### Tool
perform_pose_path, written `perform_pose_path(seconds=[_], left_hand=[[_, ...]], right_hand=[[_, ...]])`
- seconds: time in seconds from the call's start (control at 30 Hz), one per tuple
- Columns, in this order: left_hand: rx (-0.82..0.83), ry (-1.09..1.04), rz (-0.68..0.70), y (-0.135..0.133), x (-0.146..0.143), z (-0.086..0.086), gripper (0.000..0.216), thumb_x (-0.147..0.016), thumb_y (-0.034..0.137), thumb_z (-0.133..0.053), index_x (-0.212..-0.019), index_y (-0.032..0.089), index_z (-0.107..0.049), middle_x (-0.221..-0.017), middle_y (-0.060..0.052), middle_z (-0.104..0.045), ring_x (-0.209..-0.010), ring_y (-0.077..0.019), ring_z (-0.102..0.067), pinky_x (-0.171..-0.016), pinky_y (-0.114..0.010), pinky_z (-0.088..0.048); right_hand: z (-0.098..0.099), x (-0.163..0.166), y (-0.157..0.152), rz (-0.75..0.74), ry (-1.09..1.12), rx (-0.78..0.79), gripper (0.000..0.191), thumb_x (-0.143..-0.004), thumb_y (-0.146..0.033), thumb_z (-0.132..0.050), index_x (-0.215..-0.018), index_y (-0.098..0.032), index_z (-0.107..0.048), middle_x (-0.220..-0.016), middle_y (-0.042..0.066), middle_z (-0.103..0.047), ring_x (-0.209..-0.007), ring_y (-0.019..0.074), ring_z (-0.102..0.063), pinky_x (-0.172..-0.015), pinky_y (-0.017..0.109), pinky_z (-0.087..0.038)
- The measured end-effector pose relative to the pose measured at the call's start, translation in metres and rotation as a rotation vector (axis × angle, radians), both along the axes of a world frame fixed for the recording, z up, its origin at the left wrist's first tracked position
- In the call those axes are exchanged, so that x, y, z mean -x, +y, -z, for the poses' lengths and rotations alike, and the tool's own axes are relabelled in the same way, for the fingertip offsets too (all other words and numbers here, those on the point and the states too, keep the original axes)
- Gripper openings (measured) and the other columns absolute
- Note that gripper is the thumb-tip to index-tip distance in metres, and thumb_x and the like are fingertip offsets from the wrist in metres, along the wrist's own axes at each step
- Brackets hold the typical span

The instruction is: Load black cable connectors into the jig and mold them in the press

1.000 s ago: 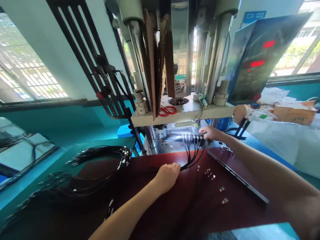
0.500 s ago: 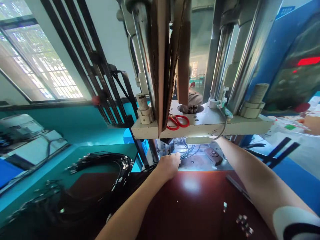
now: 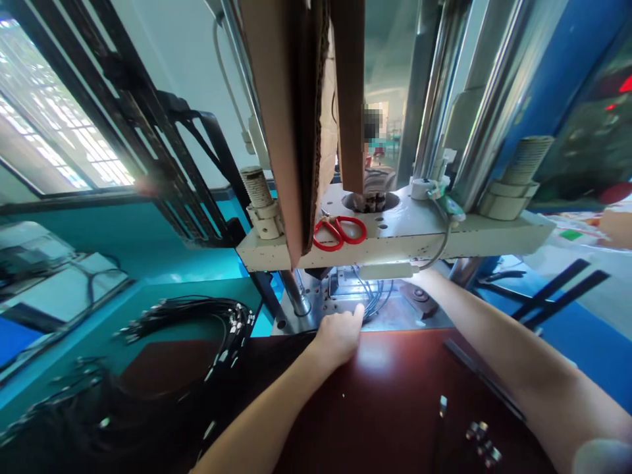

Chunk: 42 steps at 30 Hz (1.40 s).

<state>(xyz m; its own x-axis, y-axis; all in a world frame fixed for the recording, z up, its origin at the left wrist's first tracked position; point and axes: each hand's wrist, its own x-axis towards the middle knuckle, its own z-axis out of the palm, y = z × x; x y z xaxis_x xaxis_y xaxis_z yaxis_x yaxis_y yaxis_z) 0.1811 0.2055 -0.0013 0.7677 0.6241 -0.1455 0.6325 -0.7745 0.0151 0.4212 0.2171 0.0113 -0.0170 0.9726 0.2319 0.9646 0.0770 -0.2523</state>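
Observation:
My left hand (image 3: 340,332) is closed around a bundle of thin dark cables (image 3: 378,299) at the front edge of the press bed (image 3: 395,317). The cables run from its thumb side back under the press's white plate (image 3: 409,240). More black cable trails out behind this hand to the left. My right forearm (image 3: 484,329) reaches in from the right under the same plate; the right hand's fingers are hidden behind the plate and a white bar (image 3: 388,270) below it. Red-handled scissors (image 3: 340,233) lie on top of the plate.
A brown board (image 3: 390,401) in front bears small metal connectors (image 3: 482,442) and a dark flat strip (image 3: 484,380). Black cables with connectors (image 3: 232,322) heap up on the left. Cardboard (image 3: 281,131) stands upright against the press. Steel columns (image 3: 296,293) flank the bed.
The view has shifted nearer to the press. My left hand has moved slightly right and its thumb now points up along the cables. My right arm stays under the plate.

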Motion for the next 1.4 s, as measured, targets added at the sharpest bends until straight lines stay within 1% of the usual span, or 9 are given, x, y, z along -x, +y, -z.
perform_pose_path(seconds=[0.17,0.23,0.3,0.43,0.57,0.73,1.07,1.27,1.4], left_hand=[[0.017,0.003,0.026,-0.001,-0.005,0.011,0.032,-0.086,0.014,-0.032,-0.115,0.013,-0.046,-0.091,-0.014,-0.067,-0.082,-0.0276,-0.067,-0.067,-0.037,-0.053],[0.017,0.003,0.029,-0.001,-0.007,0.01,0.028,-0.087,0.016,-0.032,-0.11,0.011,-0.048,-0.089,-0.015,-0.067,-0.082,-0.0281,-0.067,-0.069,-0.039,-0.052],[-0.004,-0.027,0.031,0.001,-0.01,0.007,0.028,-0.09,0.028,-0.035,-0.105,0.011,-0.052,-0.093,-0.015,-0.067,-0.086,-0.0288,-0.065,-0.073,-0.041,-0.051],[-0.121,-0.254,0.078,0.022,-0.021,-0.003,0.044,-0.087,0.05,-0.039,-0.109,0.015,-0.053,-0.112,-0.013,-0.061,-0.107,-0.0268,-0.055,-0.089,-0.041,-0.045],[-0.186,-0.319,0.273,0.059,-0.033,-0.007,0.047,-0.087,0.044,-0.044,-0.125,0.016,-0.046,-0.127,-0.01,-0.053,-0.12,-0.023,-0.045,-0.1,-0.037,-0.037],[-0.236,-0.25,0.394,0.088,-0.028,-0.002,0.04,-0.088,0.039,-0.046,-0.12,0.015,-0.051,-0.131,-0.009,-0.051,-0.123,-0.0203,-0.042,-0.104,-0.032,-0.031],[-0.208,-0.294,0.336,0.094,-0.016,0.022,0.048,-0.088,0.039,-0.044,-0.128,0.013,-0.044,-0.139,-0.012,-0.042,-0.132,-0.0217,-0.033,-0.109,-0.035,-0.025],[-0.242,-0.309,0.317,0.093,-0.026,0.011,0.048,-0.087,0.04,-0.047,-0.126,0.01,-0.047,-0.134,-0.014,-0.047,-0.127,-0.0224,-0.04,-0.107,-0.034,-0.03],[-0.226,-0.356,0.401,0.088,-0.031,0.009,0.045,-0.088,0.038,-0.047,-0.125,0.013,-0.047,-0.134,-0.011,-0.048,-0.126,-0.02,-0.041,-0.106,-0.032,-0.031]], right_hand=[[0.037,0.033,-0.031,-0.142,-0.274,-0.189,0.036,-0.081,-0.009,-0.045,-0.115,-0.008,-0.059,-0.115,0.021,-0.059,-0.108,0.0308,-0.053,-0.092,0.046,-0.041],[0.05,0.042,-0.036,-0.104,-0.386,-0.27,0.037,-0.083,-0.009,-0.039,-0.115,-0.003,-0.057,-0.109,0.023,-0.06,-0.104,0.0313,-0.054,-0.091,0.046,-0.042],[0.056,0.045,-0.035,-0.029,-0.406,-0.282,0.035,-0.085,-0.008,-0.036,-0.111,-0.001,-0.058,-0.101,0.023,-0.062,-0.098,0.0304,-0.056,-0.09,0.045,-0.043],[0.054,0.033,-0.029,-0.057,-0.399,-0.279,0.032,-0.087,-0.008,-0.036,-0.107,-0.004,-0.061,-0.098,0.019,-0.063,-0.097,0.028,-0.057,-0.091,0.042,-0.042],[0.05,0.018,-0.032,-0.136,-0.389,-0.278,0.034,-0.089,-0.011,-0.034,-0.113,-0.005,-0.058,-0.105,0.018,-0.063,-0.101,0.0275,-0.057,-0.091,0.042,-0.044],[0.051,0.009,-0.033,-0.21,-0.38,-0.28,0.035,-0.09,-0.012,-0.034,-0.117,-0.007,-0.055,-0.109,0.017,-0.062,-0.105,0.0264,-0.056,-0.093,0.042,-0.043],[0.054,0.009,-0.031,-0.189,-0.411,-0.253,0.032,-0.09,-0.012,-0.035,-0.113,-0.005,-0.057,-0.105,0.017,-0.064,-0.098,0.0262,-0.058,-0.09,0.039,-0.043],[0.05,0.015,-0.027,-0.217,-0.357,-0.227,0.034,-0.088,-0.011,-0.036,-0.112,-0.013,-0.06,-0.103,0.014,-0.066,-0.099,0.0254,-0.059,-0.09,0.041,-0.042],[0.048,0.02,-0.02,-0.207,-0.322,-0.203,0.034,-0.087,-0.011,-0.037,-0.111,-0.014,-0.061,-0.099,0.013,-0.067,-0.095,0.0253,-0.06,-0.088,0.041,-0.043]])
